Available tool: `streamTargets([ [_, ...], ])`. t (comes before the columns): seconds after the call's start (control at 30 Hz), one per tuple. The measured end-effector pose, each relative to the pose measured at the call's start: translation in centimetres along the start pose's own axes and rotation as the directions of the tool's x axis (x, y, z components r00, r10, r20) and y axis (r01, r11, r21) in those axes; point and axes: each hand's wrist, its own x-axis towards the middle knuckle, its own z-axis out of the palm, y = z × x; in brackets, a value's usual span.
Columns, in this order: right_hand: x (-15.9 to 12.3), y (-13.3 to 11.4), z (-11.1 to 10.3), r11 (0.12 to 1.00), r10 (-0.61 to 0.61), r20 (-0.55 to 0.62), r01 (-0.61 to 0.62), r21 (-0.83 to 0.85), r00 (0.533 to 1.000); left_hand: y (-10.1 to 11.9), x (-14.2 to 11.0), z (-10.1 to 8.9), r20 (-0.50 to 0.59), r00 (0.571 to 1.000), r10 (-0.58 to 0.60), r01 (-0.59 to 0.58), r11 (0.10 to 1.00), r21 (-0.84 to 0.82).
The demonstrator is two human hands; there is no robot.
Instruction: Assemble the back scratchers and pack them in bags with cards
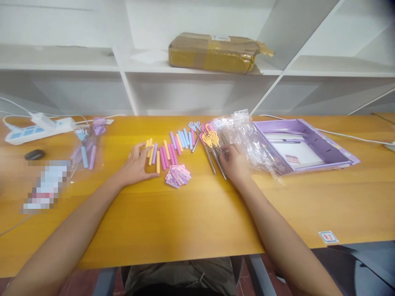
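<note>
My left hand (135, 164) is at the left end of a row of coloured handle tubes, thumb and fingers apart around a few yellow tubes (158, 161). Pink tubes (166, 156) and blue tubes (185, 138) continue the row to the right. My right hand (234, 162) has its fingers curled on the metal rods of a bunch of hand-shaped back scratchers (210, 139) with yellow, pink and blue heads; its fingertips are partly hidden. Between the hands, a small fan of pink-purple cards (178, 176) lies on the table.
Clear plastic bags (247, 135) lie beside a purple box (348, 158) holding papers and a pen. At left are a bagged back scratcher set (84, 150), a power strip (40, 130), a black earbud case (34, 155) and a blurred phone (47, 185). A taped parcel (212, 53) sits on the shelf.
</note>
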Motion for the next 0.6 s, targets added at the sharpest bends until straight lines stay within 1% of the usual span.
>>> streamTargets([
  [0.13, -0.1, -0.8, -0.3, 0.979, 0.022, 0.027, -0.016, -0.205, 0.999, 0.3, 0.1, 0.4, -0.06, 0.998, 0.021, -0.02, 1.0, 0.01],
  [0.17, -0.2, -0.9, -0.4, 0.971, 0.026, 0.034, -0.017, -0.238, 0.999, 0.2, 0.1, 0.5, -0.076, 0.997, 0.032, -0.031, 0.999, 0.01],
  [0.23, -0.2, -1.1, -0.6, 0.968, 0.028, 0.042, -0.017, -0.25, 0.999, -0.1, 0.2, 0.7, -0.103, 0.994, 0.045, -0.043, 0.999, 0.015],
  [0.3, -0.3, -1.2, -0.9, 0.976, 0.032, 0.027, -0.026, -0.214, 0.999, -0.3, 0.1, 1.0, -0.126, 0.991, 0.05, -0.048, 0.999, 0.026],
  [0.37, -0.4, -1.3, -1.2, 0.987, 0.038, -0.011, -0.039, -0.153, 0.999, -0.3, 0.1, 1.2, -0.154, 0.987, 0.054, -0.05, 0.998, 0.026],
  [0.43, -0.5, -1.3, -1.6, 0.995, 0.041, -0.052, -0.046, -0.094, 0.998, -0.3, 0.2, 1.3, -0.175, 0.983, 0.06, -0.061, 0.998, -0.002],
  [0.5, -0.7, -1.3, -1.8, 0.998, 0.031, -0.078, -0.034, -0.043, 0.997, -0.5, 0.4, 0.9, -0.197, 0.979, 0.055, -0.067, 0.996, -0.055],
  [0.53, -0.7, -1.3, -1.9, 0.999, 0.024, -0.084, -0.025, -0.02, 0.996, -0.7, 0.6, 0.5, -0.225, 0.974, 0.034, -0.051, 0.996, -0.072],
  [0.57, -0.8, -1.3, -2.0, 1.0, 0.018, -0.089, -0.018, 0.002, 0.996, -1.1, 0.7, -0.1, -0.272, 0.962, -0.008, -0.011, 0.997, -0.071],
  [0.6, -0.8, -1.3, -2.1, 1.0, 0.013, -0.091, -0.011, 0.022, 0.996, -1.5, 0.7, -0.8, -0.339, 0.938, -0.074, 0.061, 0.997, -0.048],
])
